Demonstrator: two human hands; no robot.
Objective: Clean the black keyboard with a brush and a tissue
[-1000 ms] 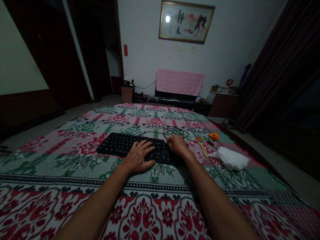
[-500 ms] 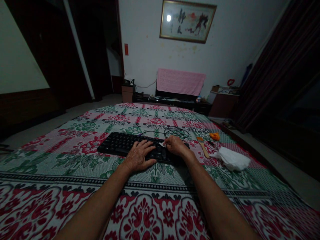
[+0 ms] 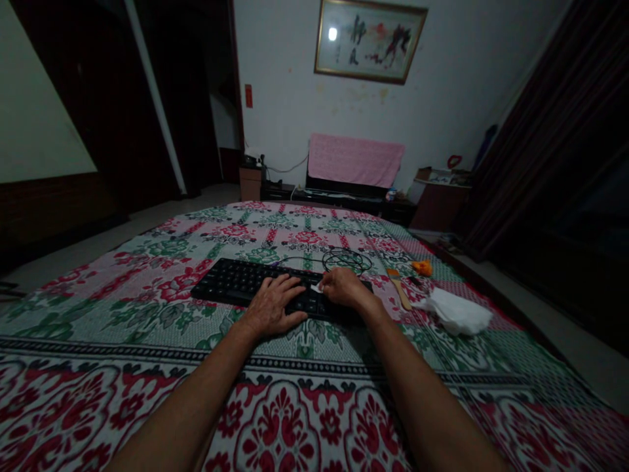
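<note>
A black keyboard point(image 3: 230, 280) lies on the patterned cloth in front of me. My left hand point(image 3: 276, 305) rests on its middle with the fingers stretched out and the thumb along the near edge. Over the keyboard's right part, my right hand point(image 3: 343, 286) is closed in a pinch on a small white piece point(image 3: 316, 288), which touches the keys. It looks like a wipe or folded tissue, though most of it is hidden in the fingers. The hand covers the keys on the far right.
A coiled black cable point(image 3: 348, 261) lies behind the keyboard. To the right are a flat brush point(image 3: 399, 288) with a wooden handle, an orange crumpled item point(image 3: 421, 267) and a white crumpled tissue point(image 3: 459, 312). A flowered cloth point(image 3: 304, 419) covers the table.
The right hand and its white piece have shifted very slightly over the keys, and the piece lies at a slightly different angle. The left hand has stayed in place.
</note>
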